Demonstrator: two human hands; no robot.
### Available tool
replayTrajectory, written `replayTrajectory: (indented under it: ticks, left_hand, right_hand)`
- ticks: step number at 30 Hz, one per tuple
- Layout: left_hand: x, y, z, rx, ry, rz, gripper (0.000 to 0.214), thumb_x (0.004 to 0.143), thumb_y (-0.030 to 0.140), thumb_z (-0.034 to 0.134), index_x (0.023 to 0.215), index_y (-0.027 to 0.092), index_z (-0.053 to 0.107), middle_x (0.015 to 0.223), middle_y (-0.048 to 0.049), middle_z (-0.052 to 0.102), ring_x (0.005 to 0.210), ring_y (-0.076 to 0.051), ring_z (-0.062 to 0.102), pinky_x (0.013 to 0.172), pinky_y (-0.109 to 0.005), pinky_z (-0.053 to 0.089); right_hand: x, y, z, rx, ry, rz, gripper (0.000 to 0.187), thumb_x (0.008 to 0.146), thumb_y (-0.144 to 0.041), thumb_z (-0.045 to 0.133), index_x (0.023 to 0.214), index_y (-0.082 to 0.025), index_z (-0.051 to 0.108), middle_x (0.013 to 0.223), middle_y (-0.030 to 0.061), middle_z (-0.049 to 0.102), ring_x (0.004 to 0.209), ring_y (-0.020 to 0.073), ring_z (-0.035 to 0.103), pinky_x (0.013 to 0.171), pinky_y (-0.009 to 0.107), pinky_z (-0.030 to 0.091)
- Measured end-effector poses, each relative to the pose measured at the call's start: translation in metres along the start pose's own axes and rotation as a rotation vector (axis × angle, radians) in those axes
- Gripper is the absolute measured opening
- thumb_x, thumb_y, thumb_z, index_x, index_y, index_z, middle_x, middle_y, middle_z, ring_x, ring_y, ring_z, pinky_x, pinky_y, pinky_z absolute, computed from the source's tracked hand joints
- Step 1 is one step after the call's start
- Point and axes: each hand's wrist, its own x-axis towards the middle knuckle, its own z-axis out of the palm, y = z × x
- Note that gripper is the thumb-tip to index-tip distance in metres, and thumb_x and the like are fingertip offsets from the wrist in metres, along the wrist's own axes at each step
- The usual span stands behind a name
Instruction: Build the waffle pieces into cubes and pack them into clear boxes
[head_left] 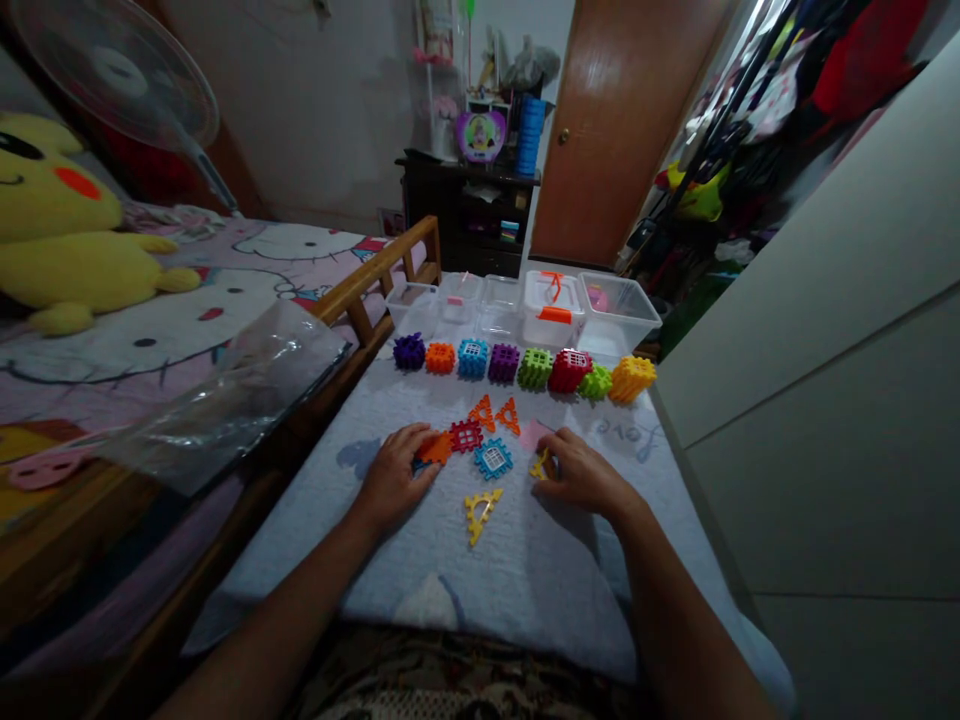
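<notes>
My left hand [397,470] is closed on an orange building piece [437,447], with a bit of blue showing under its fingers. Touching or very near that piece is a red square building piece [466,435]. My right hand [583,468] pinches a yellow building piece [539,465], partly hidden by the fingers. Between the hands lies a blue square piece with a white window [493,458]. A yellow triangular piece [480,514] rests closer to me. Two orange triangular pieces, one on the left [482,413] and one on the right [509,416], lie beyond the red one.
Stacks of coloured pieces, such as a purple stack [504,363] and a yellow stack [632,379], form a row across the cloth-covered table [525,580]. Behind them stand clear plastic boxes [619,305] and a lidded box with orange clips [553,308]. A wooden bed rail [375,270] borders the left.
</notes>
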Motion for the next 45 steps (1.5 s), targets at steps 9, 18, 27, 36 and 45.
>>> replayTrajectory:
  ticks: [9,18,27,36,45]
  left_hand:
    - [0.000,0.006,-0.003,-0.103,0.048,-0.061,0.048,0.081,0.028,0.065,0.127,0.020,0.055,0.127,-0.0096,0.058,0.121,-0.026,0.054,0.107,-0.043,0.044]
    - [-0.001,0.009,-0.007,-0.179,0.133,-0.152,0.036,0.080,0.029,0.068,0.115,0.022,0.062,0.120,-0.0072,0.054,0.115,-0.023,0.055,0.097,-0.037,0.050]
    - [0.004,0.011,-0.011,-0.226,0.130,-0.160,0.029,0.095,0.041,0.046,0.090,0.020,0.066,0.093,-0.0052,0.063,0.093,-0.021,0.061,0.087,-0.035,0.049]
    - [0.017,-0.003,-0.023,-0.252,0.124,-0.328,0.035,0.085,0.031,0.052,0.118,0.020,0.059,0.087,-0.0009,0.067,0.076,-0.018,0.063,0.074,-0.031,0.050]
    - [0.067,-0.022,-0.032,0.064,-0.077,-0.096,0.041,0.077,0.026,0.059,0.117,0.017,0.062,0.119,-0.0112,0.064,0.113,-0.028,0.059,0.100,-0.042,0.044]
  right_hand:
    - [0.006,0.014,0.021,0.052,0.130,-0.056,0.039,0.074,-0.009,0.055,0.111,-0.020,0.058,0.102,0.0059,0.054,0.093,0.0194,0.056,0.085,0.032,0.046]
    - [0.009,0.023,0.032,0.078,0.311,-0.058,0.045,0.070,-0.006,0.049,0.112,-0.021,0.059,0.107,0.0089,0.055,0.106,0.0248,0.053,0.097,0.040,0.045]
    - [0.014,0.028,0.037,0.107,0.338,-0.066,0.036,0.071,-0.009,0.050,0.104,-0.020,0.061,0.098,0.0077,0.057,0.095,0.0238,0.056,0.089,0.039,0.047]
    - [0.018,0.035,0.036,0.142,0.330,-0.061,0.033,0.070,-0.016,0.052,0.101,-0.020,0.062,0.097,0.0077,0.060,0.092,0.0243,0.057,0.086,0.039,0.048]
    - [0.017,0.036,0.036,0.168,0.337,-0.063,0.031,0.070,-0.017,0.051,0.100,-0.021,0.061,0.095,0.0071,0.059,0.089,0.0236,0.057,0.083,0.038,0.048]
